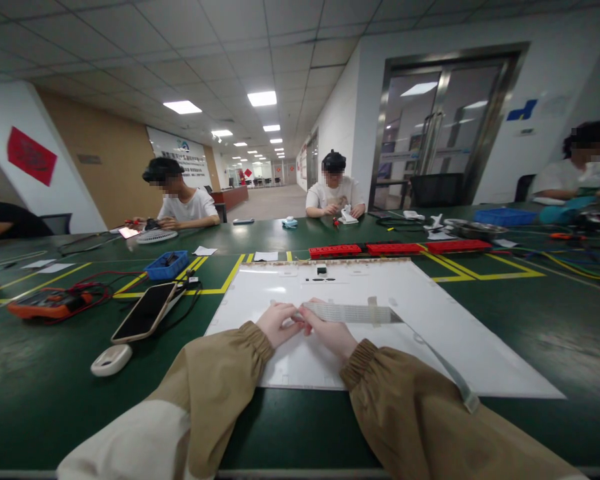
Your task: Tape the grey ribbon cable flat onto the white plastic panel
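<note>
A large white panel point(290, 363) lies flat on the green table in front of me. Across its middle runs a flat grey ribbon strip point(350, 312), which bends at the right and trails down past the panel's lower edge beside my right sleeve. My left hand point(280, 323) and my right hand point(327, 330) meet at the strip's left end, fingertips pinched together on it. A small beige tape piece point(373, 312) crosses the strip. Near the panel's far edge is a small black part point(321, 271).
At the left are a phone point(145, 312), a white oval case point(111, 360), an orange multimeter point(50, 303) and a blue bin point(167, 265). Red trays point(335, 251) line up beyond the panel. People in headsets sit across the table.
</note>
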Demonstrator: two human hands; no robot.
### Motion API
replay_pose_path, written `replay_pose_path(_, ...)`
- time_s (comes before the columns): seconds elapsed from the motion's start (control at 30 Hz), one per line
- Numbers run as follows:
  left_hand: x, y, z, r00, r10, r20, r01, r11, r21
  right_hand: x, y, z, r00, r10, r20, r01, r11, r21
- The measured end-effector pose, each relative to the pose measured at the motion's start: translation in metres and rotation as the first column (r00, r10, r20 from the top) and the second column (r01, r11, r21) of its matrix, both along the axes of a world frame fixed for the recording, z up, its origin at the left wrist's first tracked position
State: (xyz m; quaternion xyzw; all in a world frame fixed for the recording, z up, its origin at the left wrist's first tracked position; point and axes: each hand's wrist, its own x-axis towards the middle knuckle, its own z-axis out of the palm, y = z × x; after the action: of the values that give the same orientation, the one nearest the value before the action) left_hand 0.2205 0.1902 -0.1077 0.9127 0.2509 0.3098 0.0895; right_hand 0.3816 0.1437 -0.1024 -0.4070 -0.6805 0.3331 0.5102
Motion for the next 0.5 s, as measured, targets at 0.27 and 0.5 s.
replay_pose_path(0.27, 0.0001, 0.0044, -0.0076, 0.998, -0.025, 0.055, 0.031, 0.995, -0.094, 0.0016, 0.0028, -0.0015, 1.000, 0.008, 0.025, -0.007, 0.999, -0.040)
replay_pose_path(0.5, 0.0002, 0.0041, -0.0062, 0.997, -0.043, 0.058, 0.049, 0.993, -0.107, 0.0010, 0.0021, -0.0012, 1.000, -0.008, 0.024, 0.010, 0.999, -0.049)
